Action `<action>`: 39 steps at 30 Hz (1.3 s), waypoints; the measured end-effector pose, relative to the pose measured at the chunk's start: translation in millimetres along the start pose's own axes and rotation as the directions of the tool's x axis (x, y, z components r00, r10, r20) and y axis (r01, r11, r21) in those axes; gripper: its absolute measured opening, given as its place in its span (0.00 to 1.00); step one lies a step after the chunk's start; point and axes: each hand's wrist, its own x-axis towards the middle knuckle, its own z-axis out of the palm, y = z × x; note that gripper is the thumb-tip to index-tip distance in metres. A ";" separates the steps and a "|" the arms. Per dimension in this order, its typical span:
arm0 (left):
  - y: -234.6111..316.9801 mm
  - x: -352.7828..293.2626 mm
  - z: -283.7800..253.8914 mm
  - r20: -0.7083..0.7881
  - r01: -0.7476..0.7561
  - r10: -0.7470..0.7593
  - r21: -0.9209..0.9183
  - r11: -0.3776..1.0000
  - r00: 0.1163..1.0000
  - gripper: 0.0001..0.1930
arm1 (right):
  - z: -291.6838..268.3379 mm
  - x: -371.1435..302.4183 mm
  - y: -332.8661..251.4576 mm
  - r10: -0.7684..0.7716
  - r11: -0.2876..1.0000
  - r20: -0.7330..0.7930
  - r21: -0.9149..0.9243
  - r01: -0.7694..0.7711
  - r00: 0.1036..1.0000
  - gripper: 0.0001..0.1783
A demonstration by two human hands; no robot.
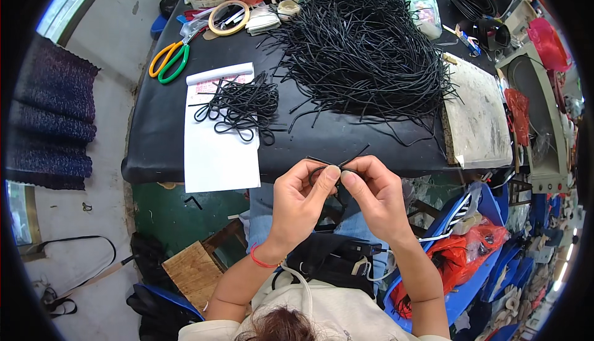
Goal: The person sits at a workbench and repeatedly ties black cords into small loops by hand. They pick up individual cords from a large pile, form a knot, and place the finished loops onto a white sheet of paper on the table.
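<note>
Between my two hands is a thin black cord (355,155), bent into a small loop, its ends sticking up past my fingers. My left hand (304,191) pinches it with thumb and fingertips. Close beside it, thumb almost touching the other thumb, my right hand (375,194) pinches the same cord. Both hands are just off the table's near edge, above my lap. A small heap of looped black cords (244,107) lies on a white paper pad (221,168) at the left. Beyond my hands spreads a large pile of loose black cords (365,50).
On the black table (154,137) lie scissors (170,59) with orange and green handles and a tape roll (229,17). A worn pale board (479,112) is at the right. Below it, a blue bin (396,294) holds red plastic bags (455,260). A wooden stool (193,273) stands lower left.
</note>
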 end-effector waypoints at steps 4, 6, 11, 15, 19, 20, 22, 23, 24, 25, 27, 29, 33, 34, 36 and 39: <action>-5.3 2.3 -3.3 -0.015 0.015 -0.015 -0.005 1.000 1.000 0.10 | -0.8 1.2 2.6 0.017 1.000 0.018 0.005 -0.017 1.000 0.08; -9.4 4.1 -0.2 -0.057 -0.025 0.021 -0.066 0.997 0.998 0.10 | -2.1 2.8 5.1 0.046 0.999 0.025 0.019 -0.047 0.999 0.09; -3.6 7.9 12.9 0.009 0.021 -0.020 -0.366 0.930 1.000 0.12 | 17.1 7.0 9.8 0.069 0.953 -0.082 0.299 -0.042 0.994 0.09; 14.0 18.9 -6.1 0.132 0.119 -0.084 -0.289 0.950 0.988 0.12 | 3.2 -0.6 -2.3 -0.046 0.999 -0.173 -0.008 0.046 0.984 0.08; 18.3 17.4 -11.2 0.308 0.165 -0.141 -0.055 0.985 0.941 0.10 | -2.6 14.6 -13.4 -0.106 0.994 -0.153 -0.043 0.101 0.982 0.10; 17.2 16.0 -9.6 0.316 0.148 -0.117 -0.075 0.986 0.941 0.10 | -5.0 14.8 -14.1 0.008 0.997 0.001 0.073 -0.008 1.000 0.13; 17.8 13.9 -7.1 0.312 0.155 -0.116 -0.101 0.983 0.943 0.09 | -3.1 14.7 -9.5 -0.020 0.986 0.023 0.166 0.016 1.000 0.10; 20.7 12.9 -5.6 0.301 0.178 -0.139 -0.108 0.978 0.943 0.08 | -4.1 13.6 -7.0 0.003 0.975 0.030 0.220 -0.009 1.000 0.10; 22.0 12.0 -4.6 0.290 0.201 -0.161 -0.115 0.973 0.943 0.07 | -3.2 12.5 -6.2 0.033 0.965 0.017 0.260 -0.036 0.999 0.09; 20.9 11.1 -4.7 0.291 0.214 -0.169 -0.130 0.968 0.942 0.07 | -1.4 11.2 -5.5 0.063 0.952 0.004 0.300 -0.061 0.998 0.09; 17.5 9.3 -5.1 0.293 0.239 -0.185 -0.161 0.957 0.938 0.07 | -0.2 11.1 -5.1 0.110 0.926 0.004 0.363 -0.104 0.994 0.10; 15.6 8.0 -5.6 0.286 0.237 -0.185 -0.162 0.958 0.940 0.06 | -0.2 11.6 -6.0 0.143 0.902 0.026 0.408 -0.141 0.989 0.11; 14.8 7.0 -6.5 0.297 0.252 -0.193 -0.177 0.951 0.935 0.07 | -0.8 12.9 -4.6 0.213 0.863 0.033 0.463 -0.204 0.977 0.11; 15.5 6.7 -6.3 0.300 0.260 -0.199 -0.178 0.949 0.933 0.07 | -1.2 13.5 -6.2 0.233 0.850 0.035 0.478 -0.221 0.972 0.12; 16.5 5.7 -5.6 0.308 0.274 -0.210 -0.182 0.944 0.928 0.07 | -3.1 14.2 -7.1 0.256 0.841 0.046 0.481 -0.246 0.966 0.12; 5.4 5.1 -6.0 0.264 0.221 -0.160 -0.220 0.950 0.951 0.07 | -5.1 16.6 -5.9 0.224 0.869 0.020 0.448 -0.210 0.974 0.14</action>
